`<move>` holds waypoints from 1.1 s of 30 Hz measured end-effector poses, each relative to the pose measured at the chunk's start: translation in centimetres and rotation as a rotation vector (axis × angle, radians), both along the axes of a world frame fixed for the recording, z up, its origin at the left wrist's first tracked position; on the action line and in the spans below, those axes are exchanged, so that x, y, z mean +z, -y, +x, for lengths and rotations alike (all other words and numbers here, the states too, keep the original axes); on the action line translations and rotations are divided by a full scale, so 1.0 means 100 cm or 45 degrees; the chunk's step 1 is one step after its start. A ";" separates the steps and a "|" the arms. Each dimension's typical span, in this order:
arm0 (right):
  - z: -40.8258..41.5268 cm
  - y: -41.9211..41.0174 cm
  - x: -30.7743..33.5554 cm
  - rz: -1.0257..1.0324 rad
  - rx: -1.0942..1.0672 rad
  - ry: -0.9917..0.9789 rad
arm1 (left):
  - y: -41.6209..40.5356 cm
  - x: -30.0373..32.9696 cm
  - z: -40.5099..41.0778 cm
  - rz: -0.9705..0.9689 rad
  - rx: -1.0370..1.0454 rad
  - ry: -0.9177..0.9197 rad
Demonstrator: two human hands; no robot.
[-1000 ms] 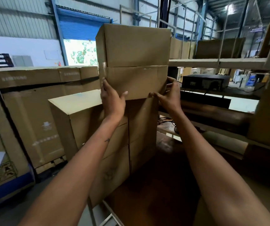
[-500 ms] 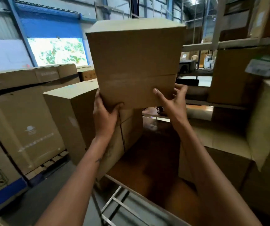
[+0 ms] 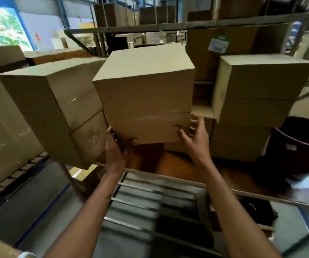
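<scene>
1. The cardboard box [image 3: 146, 94] sits in the centre of the frame. It is held up over the brown shelf board [image 3: 177, 164], between the left stack of cartons [image 3: 53, 108] and the right stack of cartons [image 3: 258, 94].
2. The left hand [image 3: 115, 148] grips the box's lower left corner, with the thumb on the front face and the fingers tucked beneath.
3. The right hand [image 3: 194, 138] clamps the lower right edge, thumb pressed flat on the front and fingers curled round the side.
4. The frame is blurred, so the box's underside seems clear of the board, but that is not certain.
5. Both grips sit low on a tall box, so it could tip away from the person.
6. The box's left side nearly touches the left stack, so a corner could catch there and jolt those cartons.
7. Fingers under or beside the box could be pinched when it is set down.
</scene>
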State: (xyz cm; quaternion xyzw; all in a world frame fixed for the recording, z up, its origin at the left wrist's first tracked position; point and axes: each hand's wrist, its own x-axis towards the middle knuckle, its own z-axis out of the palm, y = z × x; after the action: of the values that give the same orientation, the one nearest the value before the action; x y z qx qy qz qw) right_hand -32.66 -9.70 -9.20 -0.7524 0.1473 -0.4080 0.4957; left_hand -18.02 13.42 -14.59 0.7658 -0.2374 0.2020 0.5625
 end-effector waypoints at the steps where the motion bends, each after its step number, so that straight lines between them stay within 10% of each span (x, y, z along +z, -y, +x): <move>1: -0.009 0.000 -0.005 -0.002 -0.017 -0.024 | 0.001 -0.005 -0.010 0.016 -0.013 -0.015; 33: -0.163 0.064 -0.183 0.127 -0.072 -0.781 | 0.076 -0.167 -0.114 0.370 -0.287 -0.478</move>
State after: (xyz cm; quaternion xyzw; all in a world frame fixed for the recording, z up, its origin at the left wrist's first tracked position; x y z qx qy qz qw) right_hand -48.92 -16.08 -27.50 -0.8108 0.3308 -0.1678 0.4528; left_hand -29.40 5.84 -31.33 0.8312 -0.2394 -0.0438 0.4999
